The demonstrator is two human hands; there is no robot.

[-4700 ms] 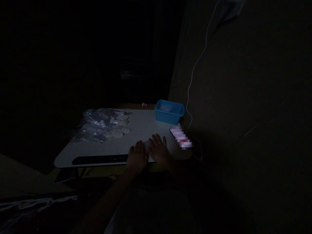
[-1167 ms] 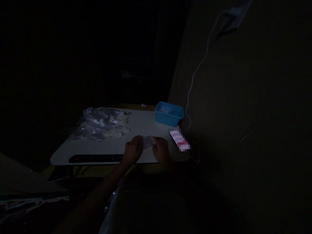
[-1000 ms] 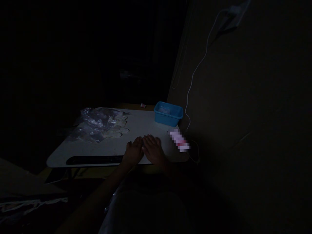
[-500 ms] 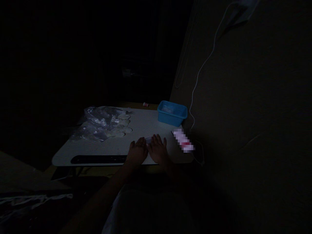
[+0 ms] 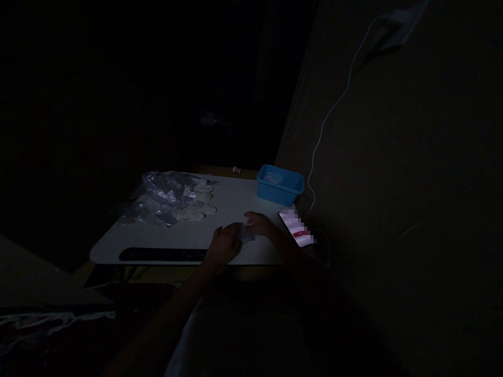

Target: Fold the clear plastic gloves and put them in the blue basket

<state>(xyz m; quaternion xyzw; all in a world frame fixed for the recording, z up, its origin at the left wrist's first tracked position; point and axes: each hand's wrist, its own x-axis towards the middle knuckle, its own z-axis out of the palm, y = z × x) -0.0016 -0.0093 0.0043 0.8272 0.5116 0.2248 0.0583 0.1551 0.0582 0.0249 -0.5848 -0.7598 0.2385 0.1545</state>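
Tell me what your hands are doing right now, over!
Left hand and right hand both pinch a small pale packet above the white table. Phone just right of them; blue tub beyond. Too dark for detail.

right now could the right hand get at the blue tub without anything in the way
Probably yes. The right hand rests on the table, pinching a small pale piece with the left hand. Only bare tabletop lies between it and the blue tub; the phone lies off to the side.

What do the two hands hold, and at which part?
Both the left hand and right hand pinch a small whitish, translucent piece at opposite edges; the material cannot be told.
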